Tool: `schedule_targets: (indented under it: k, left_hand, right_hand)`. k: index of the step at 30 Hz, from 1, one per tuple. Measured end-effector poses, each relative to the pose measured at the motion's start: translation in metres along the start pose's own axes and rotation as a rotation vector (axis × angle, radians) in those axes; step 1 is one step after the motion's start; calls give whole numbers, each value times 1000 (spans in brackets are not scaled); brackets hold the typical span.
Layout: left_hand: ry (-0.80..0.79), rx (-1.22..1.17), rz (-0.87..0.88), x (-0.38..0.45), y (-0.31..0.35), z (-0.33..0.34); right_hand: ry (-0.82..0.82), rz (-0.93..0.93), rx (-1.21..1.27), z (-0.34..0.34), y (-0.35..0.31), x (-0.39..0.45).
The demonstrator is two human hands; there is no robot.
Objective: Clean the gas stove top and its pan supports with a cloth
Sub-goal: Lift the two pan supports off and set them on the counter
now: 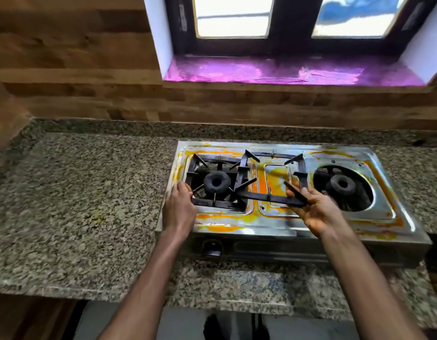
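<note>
A steel two-burner gas stove (374, 219) smeared with orange stains sits on the granite counter. One black pan support (200, 202) lies over the left burner (217, 182). My left hand (179, 207) grips its front left corner. A second black pan support (274, 198) is lifted and tilted over the middle of the stove, overlapping the first. My right hand (315, 212) holds its front right corner, palm up. The right burner (342, 184) stands bare, with no support over it. No cloth is in view.
The granite counter (85, 204) stretches wide to the left of the stove. A wood-look wall (90, 69) rises behind, with a window and a purple sill (286, 72) above the stove. A black knob (212, 249) sits on the stove's front face.
</note>
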State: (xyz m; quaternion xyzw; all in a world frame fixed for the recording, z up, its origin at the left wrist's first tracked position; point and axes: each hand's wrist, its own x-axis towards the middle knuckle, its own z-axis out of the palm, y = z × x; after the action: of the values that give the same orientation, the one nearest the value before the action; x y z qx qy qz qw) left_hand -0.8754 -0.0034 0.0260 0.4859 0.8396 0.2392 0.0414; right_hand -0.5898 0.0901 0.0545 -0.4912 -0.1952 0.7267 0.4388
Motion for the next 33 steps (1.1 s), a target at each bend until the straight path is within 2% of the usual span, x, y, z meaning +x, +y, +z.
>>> schedule_targets:
  k: [2,4,9,11,13,16,23,33]
  left_hand:
    - [-2,-68,-15,2,2,-2]
    - [-47,-210,-105,10,-1,-4]
    - [-226,-947,-553,29,-11,-10]
    - [-342,-1110,-645,33,-9,-15]
    - [-402,-1140,-654,37,-4,-21]
    - [-401,-1126,-639,44,-1,-23]
    - [-311,-971,-621,50,7,-15]
    - [-218,-1029,-640,52,0,-53]
  right_hand:
    - [6,-12,9,-1,-3,-3]
    - [-7,-26,18,-2,-6,-6]
    - [-34,-33,28,-3,-11,-12]
    - [-25,-41,43,-3,-14,-12]
    - [-19,-40,43,-3,-17,-10]
    - [-39,-46,17,-4,-20,-8]
    - [-90,-55,47,-9,-38,-4]
    - [-188,-39,58,1,-60,7]
